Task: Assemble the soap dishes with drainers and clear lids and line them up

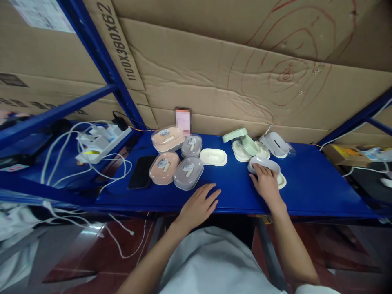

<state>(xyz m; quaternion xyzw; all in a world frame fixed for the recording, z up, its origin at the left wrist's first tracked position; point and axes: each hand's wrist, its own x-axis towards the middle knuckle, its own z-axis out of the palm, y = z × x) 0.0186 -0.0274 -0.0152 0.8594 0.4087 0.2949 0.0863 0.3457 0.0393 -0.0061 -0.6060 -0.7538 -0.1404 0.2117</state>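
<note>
**A:** Nearest, the left hand is laid flat on the blue shelf, fingers loose and spread, nothing gripped. To its right the right hand is rested with fingertips curled over a grey lid, which is set on a cream soap tray. Touched, not quite clamped, by the look of it.

**B:** Thin moulded plastic, so probably light, stiff and a bit slick. It's likely best pinched by the long edges, not the glossy top.

**A:** Further back, closed pink and grey soap boxes are grouped left, and green and white parts are scattered far right.
</note>
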